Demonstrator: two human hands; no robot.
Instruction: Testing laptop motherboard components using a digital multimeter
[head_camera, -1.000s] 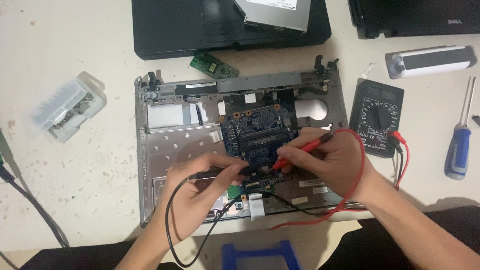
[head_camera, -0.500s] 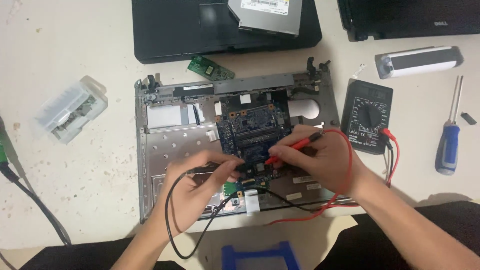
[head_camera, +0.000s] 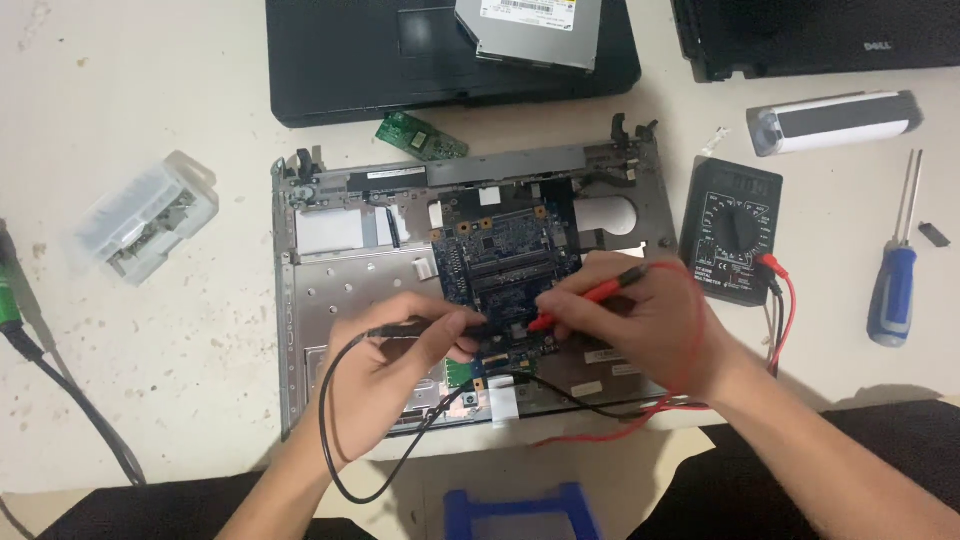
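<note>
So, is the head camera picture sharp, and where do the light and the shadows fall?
Head view: even, soft light over the pale table; faint shadows beside the screwdriver and below the left hand and right hand; slight softness overall, but the blue circuit board and multimeter read clearly; no strong glare.
</note>
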